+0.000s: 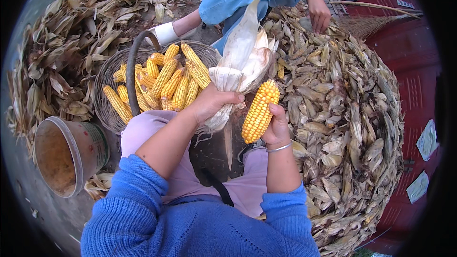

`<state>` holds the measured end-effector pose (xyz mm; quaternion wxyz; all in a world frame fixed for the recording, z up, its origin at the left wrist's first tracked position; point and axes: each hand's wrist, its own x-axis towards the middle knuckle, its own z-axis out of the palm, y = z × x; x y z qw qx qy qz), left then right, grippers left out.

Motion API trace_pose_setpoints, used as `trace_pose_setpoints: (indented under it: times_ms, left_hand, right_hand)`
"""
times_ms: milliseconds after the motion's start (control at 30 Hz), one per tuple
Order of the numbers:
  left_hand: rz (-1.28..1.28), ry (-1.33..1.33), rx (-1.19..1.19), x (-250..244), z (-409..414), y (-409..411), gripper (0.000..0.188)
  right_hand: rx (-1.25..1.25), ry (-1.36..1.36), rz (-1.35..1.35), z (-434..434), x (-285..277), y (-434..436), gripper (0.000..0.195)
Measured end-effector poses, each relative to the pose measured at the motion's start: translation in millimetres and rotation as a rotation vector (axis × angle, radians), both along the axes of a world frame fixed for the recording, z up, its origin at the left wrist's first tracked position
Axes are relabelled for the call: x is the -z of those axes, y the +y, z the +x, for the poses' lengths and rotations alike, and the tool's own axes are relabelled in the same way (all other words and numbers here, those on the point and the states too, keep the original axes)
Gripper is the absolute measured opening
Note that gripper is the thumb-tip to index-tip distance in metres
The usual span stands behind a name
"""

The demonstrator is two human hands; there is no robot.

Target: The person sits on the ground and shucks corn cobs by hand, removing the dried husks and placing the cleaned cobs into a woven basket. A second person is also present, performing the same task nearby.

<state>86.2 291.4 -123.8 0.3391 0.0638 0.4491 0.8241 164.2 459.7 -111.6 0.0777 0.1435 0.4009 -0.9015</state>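
Observation:
My right hand (277,125) grips a husked ear of yellow corn (261,111), its kernels bare and its tip pointing down and to the left. In my left hand (214,104) is a bunch of pale corn husks (240,67), the long leaves spreading upward and a strip dangling below. Hand and ear are apart, with a small gap between the husks and the cob. Behind my left hand sits a round wicker basket (103,78) with an arched handle (131,75). Several husked corn ears (165,78) lie piled inside it.
A large heap of unhusked corn (335,125) fills my right side. Loose dry husks (68,60) cover the left. A plastic bucket (87,146) lies tipped beside my leg. Opposite, another person's hand (319,13) touches the heap, near a twig broom (367,25) and a red metal panel (414,89).

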Motion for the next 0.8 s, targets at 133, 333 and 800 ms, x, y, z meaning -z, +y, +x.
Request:
trace_pose_setpoints:
  times_ms: [133,333,800]
  left_hand:
    - [-0.037,0.243,0.109,11.3,6.1,10.3,0.051]
    - [-0.312,0.442,0.108,28.6,12.9,17.0,0.039]
    - [0.189,0.141,-1.078,-55.0,-34.1,-134.2,0.025]
  right_hand:
    - [0.083,0.014,-0.039,8.6,4.2,9.7,0.055]
    - [0.281,0.134,-0.02,-3.5,1.9,10.9,0.054]
    - [0.243,-0.313,-0.093,-31.8,73.3,-2.8,0.032]
